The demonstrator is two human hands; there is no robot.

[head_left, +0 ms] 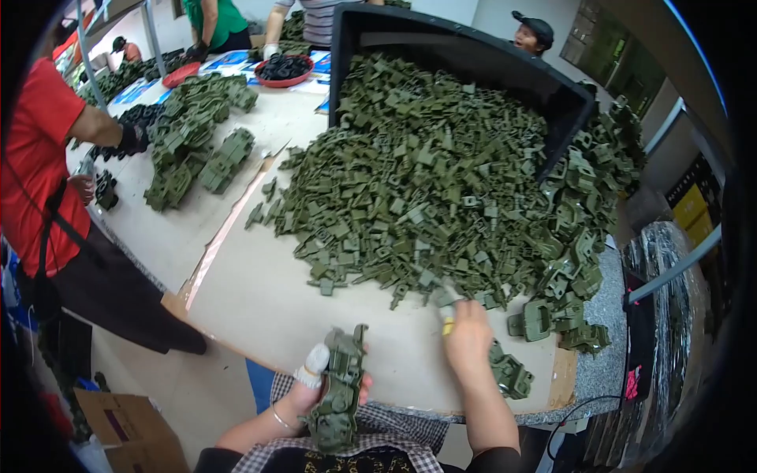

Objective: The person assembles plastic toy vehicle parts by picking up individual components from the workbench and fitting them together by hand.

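My left hand (298,394), its thumb in a white finger cover, is closed around a dark green plastic toy vehicle (341,386) held upright over the table's near edge. My right hand (468,335) is at the front edge of a large heap of small green plastic parts (418,189). Its fingers are curled down, and a pale cover with a yellow band shows on its thumb. Whatever lies between those fingertips is hidden. Beside my right forearm lies another green toy vehicle body (511,374).
A black bin (465,43) lies tipped behind the heap. More vehicle bodies (579,260) are piled along the right. On the left, a person in red (47,150) stands by a table with green bodies (189,134). A red tray (284,77) holds black parts. Below sits a cardboard box (130,430).
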